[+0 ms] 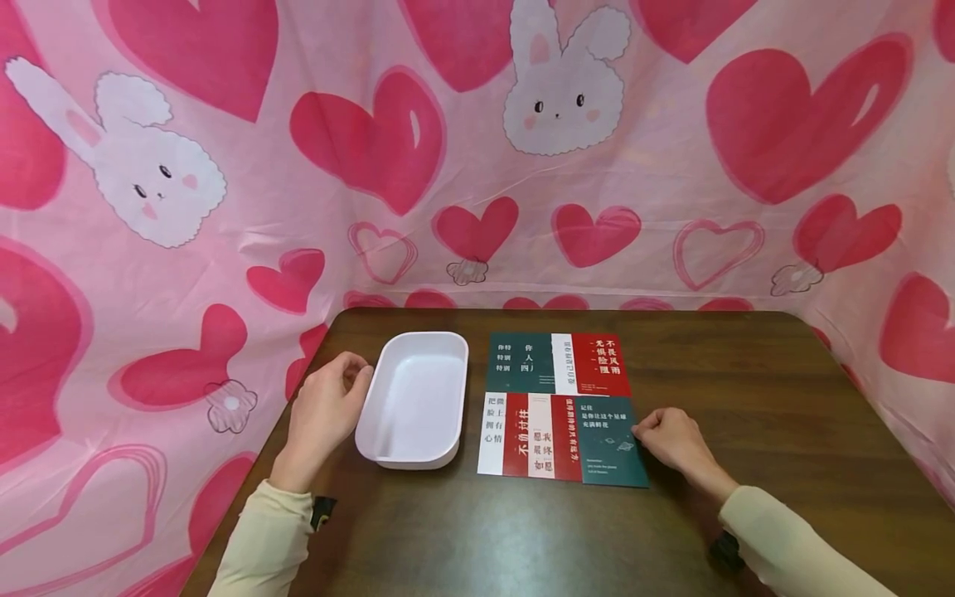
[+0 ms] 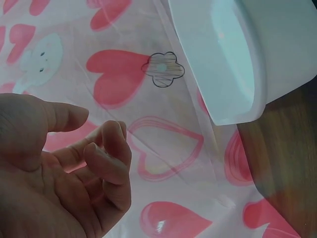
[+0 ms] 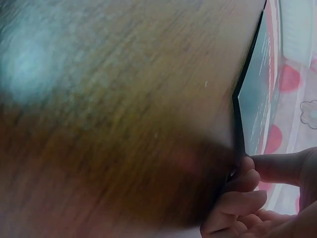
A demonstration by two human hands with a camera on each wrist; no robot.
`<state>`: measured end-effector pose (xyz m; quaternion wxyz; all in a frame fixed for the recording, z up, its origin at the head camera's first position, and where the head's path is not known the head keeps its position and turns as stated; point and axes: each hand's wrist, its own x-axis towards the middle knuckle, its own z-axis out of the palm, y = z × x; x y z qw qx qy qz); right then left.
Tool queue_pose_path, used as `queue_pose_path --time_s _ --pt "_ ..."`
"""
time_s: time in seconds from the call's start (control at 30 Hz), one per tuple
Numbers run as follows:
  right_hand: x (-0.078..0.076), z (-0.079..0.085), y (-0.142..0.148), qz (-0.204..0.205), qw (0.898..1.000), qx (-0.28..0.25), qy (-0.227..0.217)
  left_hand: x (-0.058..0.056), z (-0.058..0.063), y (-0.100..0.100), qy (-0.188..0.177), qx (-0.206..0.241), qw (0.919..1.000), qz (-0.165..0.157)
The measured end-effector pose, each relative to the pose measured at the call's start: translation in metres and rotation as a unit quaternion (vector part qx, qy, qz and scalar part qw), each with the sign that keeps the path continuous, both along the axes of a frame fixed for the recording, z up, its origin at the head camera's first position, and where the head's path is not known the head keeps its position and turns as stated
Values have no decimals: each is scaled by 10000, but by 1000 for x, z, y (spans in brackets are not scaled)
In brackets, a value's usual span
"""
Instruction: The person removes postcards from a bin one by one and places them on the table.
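Several printed cards in green, red and white lie side by side in two rows on the table, their edges overlapping or touching. At the near right corner of the group is a dark green card with white lettering. My right hand pinches its right edge between thumb and forefinger; the right wrist view shows the same green card edge-on, with the right hand at its side. My left hand hovers at the left side of a white plastic tray. Its fingers are loosely curled around nothing, apart from the tray in the left wrist view.
The dark wooden table carries the tray left of the cards. Pink cloth with hearts and rabbits hangs behind the table and along both sides. A red card lies in the back row.
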<state>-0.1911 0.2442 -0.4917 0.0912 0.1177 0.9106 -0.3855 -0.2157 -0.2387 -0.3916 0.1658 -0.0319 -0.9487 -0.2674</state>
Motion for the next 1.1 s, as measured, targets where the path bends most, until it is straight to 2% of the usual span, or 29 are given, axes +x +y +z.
queue_pose_path --time_s 0.4,0.63,0.77,0.93,1.0,1.1 --pt "0 -2 3 25 10000 -34 -43 -1 -1 -1 -96 -116 9999 -64" --pt "-5 -1 5 336 9990 -83 272 -2 0 0 -272 -189 9994 -126" --pt "-10 4 8 552 9971 -14 518 -4 3 4 -229 -282 9990 -258" --pt "-26 24 15 1099 9872 372 1095 -15 14 19 114 -195 9986 -472" --pt "-37 40 19 1393 9805 680 1205 -24 22 27 325 -193 9971 -663" --pt "-56 67 20 1702 9668 1390 1300 -44 35 40 624 -524 9917 -991"
